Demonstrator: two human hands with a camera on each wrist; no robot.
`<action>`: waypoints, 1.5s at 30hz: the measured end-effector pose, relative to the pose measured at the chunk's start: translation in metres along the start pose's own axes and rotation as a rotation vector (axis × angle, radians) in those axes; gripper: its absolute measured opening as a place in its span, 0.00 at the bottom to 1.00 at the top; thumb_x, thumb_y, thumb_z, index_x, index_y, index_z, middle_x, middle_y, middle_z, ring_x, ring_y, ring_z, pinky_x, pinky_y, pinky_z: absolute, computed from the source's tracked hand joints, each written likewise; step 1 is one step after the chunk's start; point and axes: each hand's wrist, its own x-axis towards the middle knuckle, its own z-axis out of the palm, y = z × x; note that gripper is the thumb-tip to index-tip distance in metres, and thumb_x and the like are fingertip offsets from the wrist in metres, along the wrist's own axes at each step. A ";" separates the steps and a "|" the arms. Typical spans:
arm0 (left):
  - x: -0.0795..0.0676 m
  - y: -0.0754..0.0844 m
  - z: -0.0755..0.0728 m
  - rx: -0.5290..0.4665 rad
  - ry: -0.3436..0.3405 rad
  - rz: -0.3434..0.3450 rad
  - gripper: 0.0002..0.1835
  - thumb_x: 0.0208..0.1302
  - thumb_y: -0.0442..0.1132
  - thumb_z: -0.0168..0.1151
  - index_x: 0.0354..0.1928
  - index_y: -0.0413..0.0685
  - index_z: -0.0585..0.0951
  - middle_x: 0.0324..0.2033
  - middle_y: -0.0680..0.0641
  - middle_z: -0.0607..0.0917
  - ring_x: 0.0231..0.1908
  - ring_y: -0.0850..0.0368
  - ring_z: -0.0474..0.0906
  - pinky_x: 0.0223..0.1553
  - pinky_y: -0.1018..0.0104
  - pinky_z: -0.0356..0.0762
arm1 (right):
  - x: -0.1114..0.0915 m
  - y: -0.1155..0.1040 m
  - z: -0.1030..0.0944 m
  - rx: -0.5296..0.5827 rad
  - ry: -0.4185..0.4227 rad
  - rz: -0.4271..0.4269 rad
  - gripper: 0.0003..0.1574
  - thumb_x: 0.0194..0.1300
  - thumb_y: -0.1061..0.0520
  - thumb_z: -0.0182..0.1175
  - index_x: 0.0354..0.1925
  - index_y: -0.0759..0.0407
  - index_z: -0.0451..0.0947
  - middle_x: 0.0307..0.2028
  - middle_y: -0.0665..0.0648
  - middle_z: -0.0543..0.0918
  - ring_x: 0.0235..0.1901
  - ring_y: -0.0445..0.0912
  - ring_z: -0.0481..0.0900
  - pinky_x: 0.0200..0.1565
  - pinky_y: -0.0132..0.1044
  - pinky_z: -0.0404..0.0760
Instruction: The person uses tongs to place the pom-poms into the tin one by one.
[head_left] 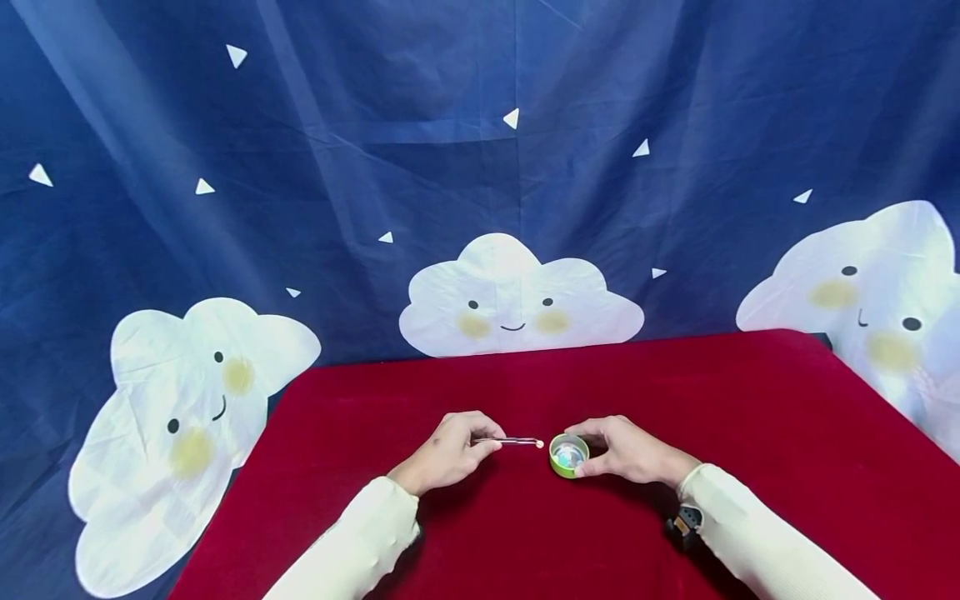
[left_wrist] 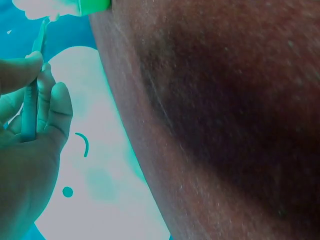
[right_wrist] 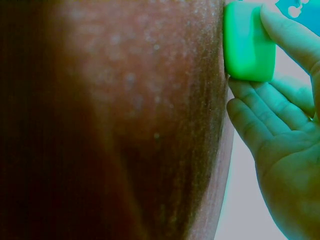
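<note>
My left hand (head_left: pixel 454 454) pinches a slim pair of metal tweezers (head_left: pixel 517 441) between thumb and fingers, pointing right. At the tips of the tweezers sits a small pale bead-like piece (head_left: pixel 539 444), just left of a round green tin (head_left: pixel 562 472). My right hand (head_left: pixel 628 450) grips that shallow tin from its right side, thumb on the near side and fingers on the far side. Inside the tin lie small pale and bluish pieces, too small to make out. In the right wrist view the tin's green outer wall (right_wrist: pixel 250 45) shows between thumb and fingers.
A red cloth (head_left: pixel 360 400) covers the table under both hands. Behind it hangs a dark blue curtain (head_left: pixel 450 167) with white clouds and triangles. A dark device (head_left: pixel 684 522) is strapped at the right wrist.
</note>
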 end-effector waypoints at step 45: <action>0.011 0.000 0.021 0.011 -0.062 -0.083 0.02 0.64 0.32 0.67 0.38 0.45 0.86 0.31 0.58 0.82 0.33 0.65 0.75 0.38 0.70 0.76 | 0.001 -0.002 -0.001 -0.034 0.006 -0.011 0.35 0.54 0.53 0.77 0.57 0.67 0.80 0.49 0.56 0.85 0.50 0.50 0.81 0.52 0.42 0.79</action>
